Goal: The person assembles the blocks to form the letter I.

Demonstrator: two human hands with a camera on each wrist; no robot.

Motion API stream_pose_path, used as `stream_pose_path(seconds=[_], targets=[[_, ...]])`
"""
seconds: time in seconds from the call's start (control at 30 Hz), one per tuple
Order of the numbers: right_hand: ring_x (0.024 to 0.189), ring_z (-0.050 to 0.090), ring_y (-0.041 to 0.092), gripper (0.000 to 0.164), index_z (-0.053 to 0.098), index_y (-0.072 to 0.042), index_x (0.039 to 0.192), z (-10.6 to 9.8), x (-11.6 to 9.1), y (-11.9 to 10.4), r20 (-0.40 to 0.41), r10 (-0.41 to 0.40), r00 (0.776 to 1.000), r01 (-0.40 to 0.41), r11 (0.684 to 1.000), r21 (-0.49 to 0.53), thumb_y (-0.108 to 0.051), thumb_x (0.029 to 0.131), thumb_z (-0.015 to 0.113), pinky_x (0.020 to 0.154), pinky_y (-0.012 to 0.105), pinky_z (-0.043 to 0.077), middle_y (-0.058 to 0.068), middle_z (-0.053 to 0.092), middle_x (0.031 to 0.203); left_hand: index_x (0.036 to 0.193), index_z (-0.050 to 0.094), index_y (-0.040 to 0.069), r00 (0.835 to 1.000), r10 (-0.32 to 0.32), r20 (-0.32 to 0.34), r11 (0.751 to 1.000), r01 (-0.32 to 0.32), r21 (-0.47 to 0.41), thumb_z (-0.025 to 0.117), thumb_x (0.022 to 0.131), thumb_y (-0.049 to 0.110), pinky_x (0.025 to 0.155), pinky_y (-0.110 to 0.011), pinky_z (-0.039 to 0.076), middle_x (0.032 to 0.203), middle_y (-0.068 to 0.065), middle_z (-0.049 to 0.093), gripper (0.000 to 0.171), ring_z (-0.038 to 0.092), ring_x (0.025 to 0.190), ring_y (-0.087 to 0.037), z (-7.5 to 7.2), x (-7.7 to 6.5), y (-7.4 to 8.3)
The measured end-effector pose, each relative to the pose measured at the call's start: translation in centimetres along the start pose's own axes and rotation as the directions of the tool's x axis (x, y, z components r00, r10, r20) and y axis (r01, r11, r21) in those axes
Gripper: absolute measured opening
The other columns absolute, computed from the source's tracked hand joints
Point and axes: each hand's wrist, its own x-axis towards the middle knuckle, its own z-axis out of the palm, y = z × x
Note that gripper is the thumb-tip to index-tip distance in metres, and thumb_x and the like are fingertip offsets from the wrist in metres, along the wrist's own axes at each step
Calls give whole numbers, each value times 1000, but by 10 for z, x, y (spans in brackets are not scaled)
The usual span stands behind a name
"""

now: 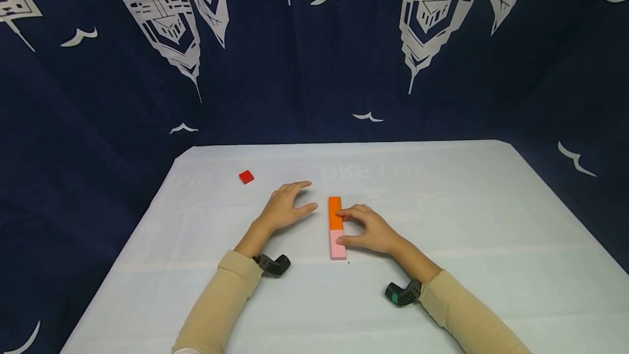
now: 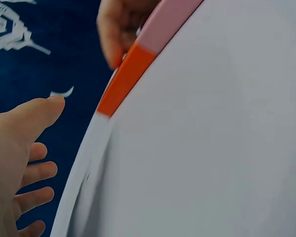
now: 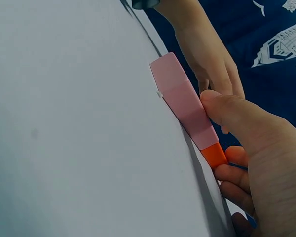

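An orange block [image 1: 334,206] and a pink block [image 1: 337,251] lie end to end in one straight line on the white table. My right hand [image 1: 369,229] is at their right side, thumb by the pink block and fingertips by the orange one. The right wrist view shows the thumb [image 3: 212,97] along the pink block's side. To the left of the blocks, my left hand [image 1: 286,206] is held apart from them with nothing in it, thumb and fingers spread. A small red block [image 1: 246,177] lies beyond the left hand, near the table's far edge.
The white table [image 1: 442,190] spreads around both hands. Behind it hangs a dark blue cloth [image 1: 304,70] printed with white buildings and birds. Dark wrist devices sit on the left wrist [image 1: 273,265] and the right wrist [image 1: 403,293].
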Motion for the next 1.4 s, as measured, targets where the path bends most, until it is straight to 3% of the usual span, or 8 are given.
stream_pose_path(seconds=[0.27,0.57,0.93,1.17,1.4], targets=[[106,54,21,59,65,-9,124,-1,-1,1,-9,-14,1000,14,1000,0,-33,74,85,96,45,43,-3,64,106,141,51,10,990,-86,-109,996,85,-13,68,90,41,109,-50,31,142,-10,52,62,43,132,-32,-29,-9,-37],[108,53,19,59,65,-10,124,-1,-1,3,5,6,1000,-6,1000,5,-32,73,85,98,45,42,-3,63,107,138,52,7,970,-163,-180,986,158,-43,67,91,35,106,-51,34,137,-15,55,57,46,128,-34,-51,-16,-62],[105,54,20,58,65,-9,124,-3,-2,1,-1,-4,1000,4,1000,7,-33,75,85,96,46,43,-3,63,106,136,53,1,924,-218,-313,975,223,-18,68,90,25,103,-53,36,134,-21,55,54,48,122,-39,-55,-15,-88],[107,53,18,60,65,-10,125,-3,-2,2,7,24,1000,-24,999,23,-34,74,85,98,44,43,-5,62,105,136,51,0,906,-283,-316,952,304,19,65,91,22,103,-56,36,138,-23,52,52,45,125,-41,-57,-12,-95],[107,53,17,60,64,-11,126,0,-1,3,16,29,999,-30,999,30,-36,74,85,98,44,43,-5,62,105,136,51,0,885,-354,-302,930,369,-9,64,92,19,104,-55,34,138,-23,51,50,44,126,-42,-54,-10,-108]])
